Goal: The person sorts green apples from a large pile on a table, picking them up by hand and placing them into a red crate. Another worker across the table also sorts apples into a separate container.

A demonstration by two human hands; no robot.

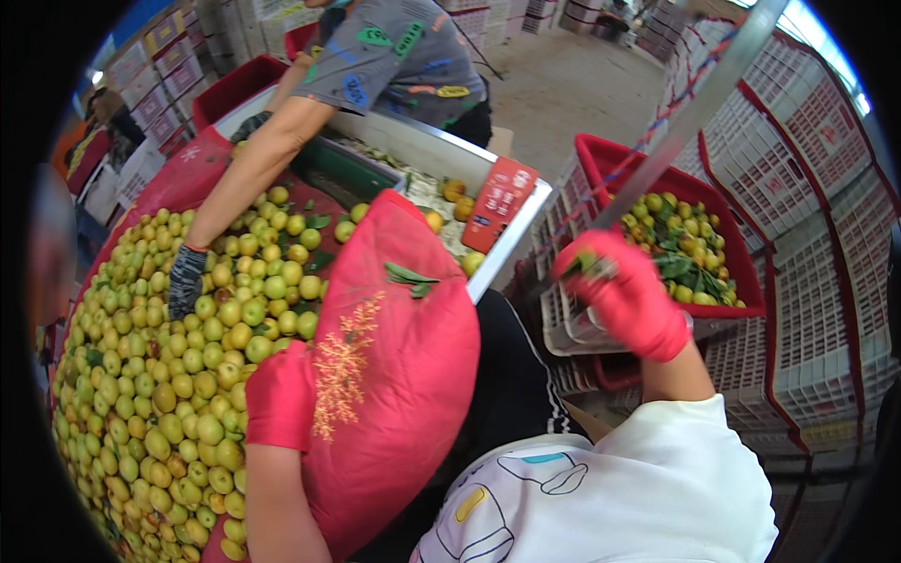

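My right hand (pixel 619 292), in a pink glove, is raised beside a metal pole (pixel 693 112) near a red-lined crate. Its fingers are closed on what look like green leaves (pixel 586 264), blurred by motion. My left hand (pixel 280 397), also pink-gloved, rests at the near edge of a large heap of green-yellow jujubes (pixel 179 394); its fingertips are hidden, so a grip is not visible. Beside it a red padded cloth (pixel 415 366) bulges up before me, with a few loose leaves (pixel 408 274) and a yellow embroidered pattern on it.
Across the heap a co-worker's gloved hand (pixel 187 280) reaches into the fruit. A metal-edged tray (pixel 510 243) holds a few fruits and a red card (pixel 498 204) bearing writing. Right of me stand a red-lined crate (pixel 584 158) of fruit and leaves, and stacked white crates (pixel 767 176).
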